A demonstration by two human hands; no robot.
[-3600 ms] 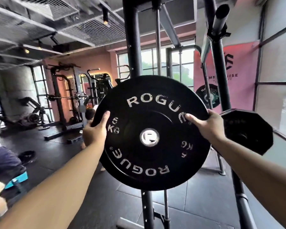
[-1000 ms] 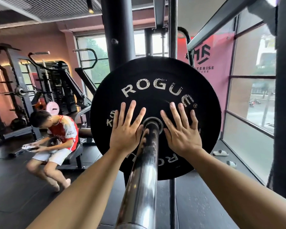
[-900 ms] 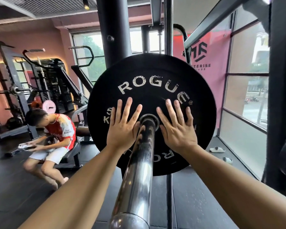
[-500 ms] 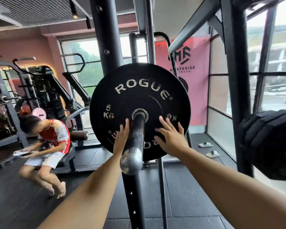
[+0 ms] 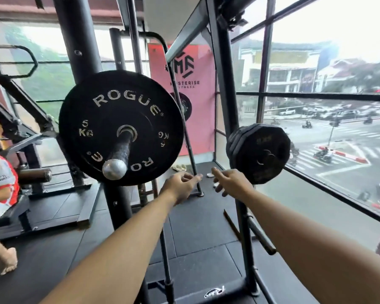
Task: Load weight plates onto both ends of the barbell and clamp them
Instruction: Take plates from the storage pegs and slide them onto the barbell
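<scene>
A black 5 kg Rogue plate sits far in on the barbell sleeve, whose steel end points toward me. Both of my hands are off it, lower and to the right. My left hand hangs with loosely curled fingers and holds nothing. My right hand is relaxed and empty, just left of a stack of black many-sided plates stored on a rack peg. No clamp is in view.
The rack's black uprights stand left and right of my arms, with a bare storage peg low on the right. A seated person is at the left edge. Large windows lie beyond the rack on the right.
My hands have come off the Rogue plate's face and dropped to the right, toward the stored plates. The view has swung right; the plate stays seated on the sleeve.
</scene>
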